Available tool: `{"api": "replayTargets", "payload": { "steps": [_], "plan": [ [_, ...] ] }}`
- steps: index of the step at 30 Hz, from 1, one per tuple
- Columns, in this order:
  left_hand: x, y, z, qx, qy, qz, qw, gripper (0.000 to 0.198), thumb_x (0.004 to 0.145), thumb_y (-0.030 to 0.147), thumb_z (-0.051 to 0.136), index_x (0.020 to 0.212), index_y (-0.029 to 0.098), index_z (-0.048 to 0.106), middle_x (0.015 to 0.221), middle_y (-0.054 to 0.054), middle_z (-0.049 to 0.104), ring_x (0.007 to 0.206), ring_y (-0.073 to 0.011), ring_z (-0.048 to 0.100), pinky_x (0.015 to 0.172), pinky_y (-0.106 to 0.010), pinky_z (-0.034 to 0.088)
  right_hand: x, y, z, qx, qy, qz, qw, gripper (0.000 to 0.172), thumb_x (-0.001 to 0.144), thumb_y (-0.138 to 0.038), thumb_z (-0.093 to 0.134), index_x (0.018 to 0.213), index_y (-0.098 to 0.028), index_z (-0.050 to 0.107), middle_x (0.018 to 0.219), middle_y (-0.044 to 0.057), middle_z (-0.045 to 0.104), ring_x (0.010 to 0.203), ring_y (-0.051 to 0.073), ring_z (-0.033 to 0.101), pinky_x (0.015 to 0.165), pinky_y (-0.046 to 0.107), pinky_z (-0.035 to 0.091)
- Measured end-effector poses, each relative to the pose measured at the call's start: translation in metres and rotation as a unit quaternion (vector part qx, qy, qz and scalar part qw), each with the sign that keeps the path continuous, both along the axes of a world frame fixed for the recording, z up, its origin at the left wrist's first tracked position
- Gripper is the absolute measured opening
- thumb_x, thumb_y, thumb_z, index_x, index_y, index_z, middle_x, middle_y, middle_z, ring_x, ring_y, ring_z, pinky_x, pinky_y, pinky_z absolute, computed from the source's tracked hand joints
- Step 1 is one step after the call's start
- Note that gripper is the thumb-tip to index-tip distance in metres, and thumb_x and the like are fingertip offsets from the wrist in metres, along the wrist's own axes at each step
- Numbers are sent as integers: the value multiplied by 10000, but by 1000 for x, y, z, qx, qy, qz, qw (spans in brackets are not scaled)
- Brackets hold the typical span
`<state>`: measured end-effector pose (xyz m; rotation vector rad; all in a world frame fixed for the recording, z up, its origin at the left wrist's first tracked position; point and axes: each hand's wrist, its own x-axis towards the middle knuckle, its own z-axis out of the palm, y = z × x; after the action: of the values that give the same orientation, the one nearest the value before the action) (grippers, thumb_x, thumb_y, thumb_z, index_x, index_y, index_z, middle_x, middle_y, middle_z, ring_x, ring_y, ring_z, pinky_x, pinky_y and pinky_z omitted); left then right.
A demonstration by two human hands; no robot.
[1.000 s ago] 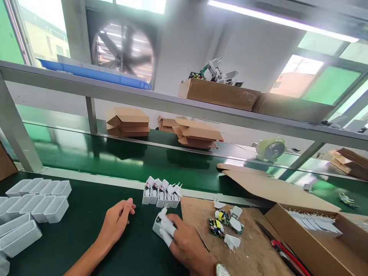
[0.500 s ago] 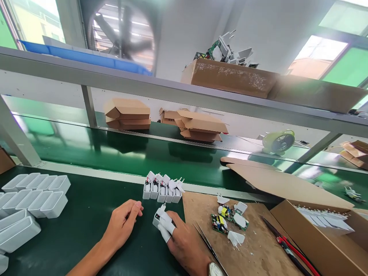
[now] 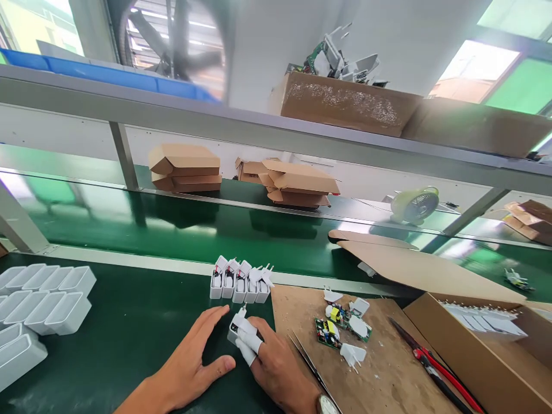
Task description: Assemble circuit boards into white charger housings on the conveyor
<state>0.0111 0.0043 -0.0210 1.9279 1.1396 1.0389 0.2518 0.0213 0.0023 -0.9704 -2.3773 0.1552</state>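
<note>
While both hands rest there, green matting [image 3: 129, 333] covers the bench.

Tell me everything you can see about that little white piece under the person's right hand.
The small white charger housing looks like glossy plastic, box-shaped, lying on the dark green mat just left of the brown board. A thin metal prong sticks up from its far end, and a dark opening shows on its near face. The right hand holds it down with white-capped fingertips; the left hand lies flat beside it, apparently not touching.
</note>
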Motion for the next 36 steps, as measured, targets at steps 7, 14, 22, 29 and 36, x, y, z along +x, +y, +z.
{"api": "replayTargets", "payload": {
  "steps": [7, 14, 22, 29, 36],
  "plan": [
    [7, -2, 3, -10, 0, 5, 1000, 891, 819, 493, 846, 1562, 296, 395, 1507, -156, 498, 1334, -367, 577, 1134, -535, 512, 0, 0, -4, -38, 66, -5, 997, 313, 975, -121, 498, 1200, -237, 682, 1193, 110, 696, 1041, 235, 701, 872, 332, 616],
    [32, -12, 5, 128, -48, 47, 989, 822, 923, 276, 727, 1599, 354, 265, 1343, -119, 592, 1202, -316, 636, 1046, -510, 577, -19, -9, -1, -370, 422, -23, 827, 266, 1012, -457, 591, 1116, -236, 695, 946, 78, 764, 829, 253, 757, 736, 384, 643],
    [35, -9, 23, 175, -72, 81, 978, 827, 942, 526, 716, 1588, 335, 237, 1313, -134, 611, 1199, -335, 637, 1032, -530, 575, -16, -7, 7, -297, 373, -22, 879, 257, 1046, -370, 518, 1205, -227, 660, 1010, 93, 767, 904, 257, 759, 823, 401, 639],
    [25, -9, 13, 145, 63, -10, 987, 990, 905, 618, 711, 1654, 350, 121, 1556, -191, 476, 1402, -435, 507, 1129, -618, 485, 6, -9, -2, -11, -28, 3, 1000, 512, 760, 17, 443, 1195, -197, 608, 1239, 149, 670, 965, 264, 704, 770, 360, 630],
    [19, -13, 16, 83, 20, -28, 996, 1043, 897, 715, 637, 1669, 356, 34, 1648, -181, 389, 1476, -445, 438, 1160, -633, 449, 6, -11, 6, 2, -9, -1, 1000, 609, 800, -2, 450, 1356, -238, 528, 1312, 139, 628, 1062, 264, 685, 822, 359, 627]
  ]
}}
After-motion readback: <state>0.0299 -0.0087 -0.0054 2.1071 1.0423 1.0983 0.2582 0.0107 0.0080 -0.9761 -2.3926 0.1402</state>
